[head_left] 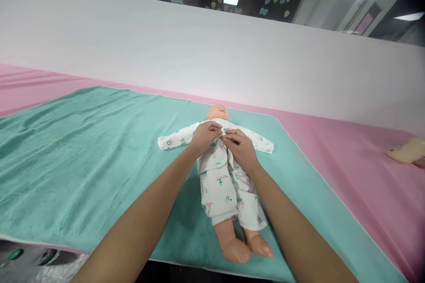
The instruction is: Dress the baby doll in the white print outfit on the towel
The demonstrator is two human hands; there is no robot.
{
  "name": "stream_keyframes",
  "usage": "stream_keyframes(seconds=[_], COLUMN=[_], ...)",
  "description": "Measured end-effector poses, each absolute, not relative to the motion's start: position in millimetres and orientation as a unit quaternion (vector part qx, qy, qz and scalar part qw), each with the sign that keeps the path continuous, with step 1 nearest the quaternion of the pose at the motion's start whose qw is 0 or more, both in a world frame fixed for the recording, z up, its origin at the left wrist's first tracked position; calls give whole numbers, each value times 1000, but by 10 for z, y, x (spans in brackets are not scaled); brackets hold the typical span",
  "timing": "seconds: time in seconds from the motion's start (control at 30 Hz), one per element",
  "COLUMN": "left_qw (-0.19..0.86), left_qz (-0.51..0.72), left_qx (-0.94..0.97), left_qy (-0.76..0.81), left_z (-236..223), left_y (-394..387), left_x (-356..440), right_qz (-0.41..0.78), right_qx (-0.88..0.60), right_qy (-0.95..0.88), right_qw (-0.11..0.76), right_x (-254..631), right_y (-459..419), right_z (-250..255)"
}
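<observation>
A baby doll [218, 112] lies on its back, head toward the wall and bare feet toward me. It wears a white printed long-sleeved top [212, 157] and matching trousers [219, 192]; both sleeves are spread out sideways. Over the doll's chest, my left hand [207, 135] pinches the front edge of the top. Close beside it, my right hand [239, 145] has its fingers closed on the same edge. The fingertips of both hands nearly meet there, and whatever fastening lies between them is too small to make out.
The doll rests on a green blanket [83, 163] laid over a pink cover [358, 163]. Behind stands a white wall [199, 53] below dark glass with heart stickers. At the right edge a pale, partly cut-off object [407, 150] lies on the pink cover.
</observation>
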State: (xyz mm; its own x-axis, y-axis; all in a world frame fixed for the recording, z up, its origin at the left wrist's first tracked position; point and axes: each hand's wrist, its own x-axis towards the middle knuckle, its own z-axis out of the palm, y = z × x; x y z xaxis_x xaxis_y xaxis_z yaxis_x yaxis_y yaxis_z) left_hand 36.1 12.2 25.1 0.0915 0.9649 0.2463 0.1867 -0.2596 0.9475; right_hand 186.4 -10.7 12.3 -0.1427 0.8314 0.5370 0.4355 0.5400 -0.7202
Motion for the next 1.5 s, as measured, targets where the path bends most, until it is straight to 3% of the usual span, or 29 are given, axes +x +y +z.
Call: stream_keyframes(seconds=[0.43, 0.83, 1.5], left_qw=[331, 509, 480], left_qz=[515, 560, 538], left_qx=[608, 507, 556], left_qy=[505, 412, 414], left_z=[239, 211, 232], left_y=[113, 99, 76], left_x=[445, 439, 445], right_qz=[305, 245, 176], right_qx=[-448, -482, -470], right_qy=[-660, -682, -710], right_qw=[519, 492, 494], right_x=[1906, 1897, 1845], right_y=[-76, 22, -49], right_z=[143, 139, 128])
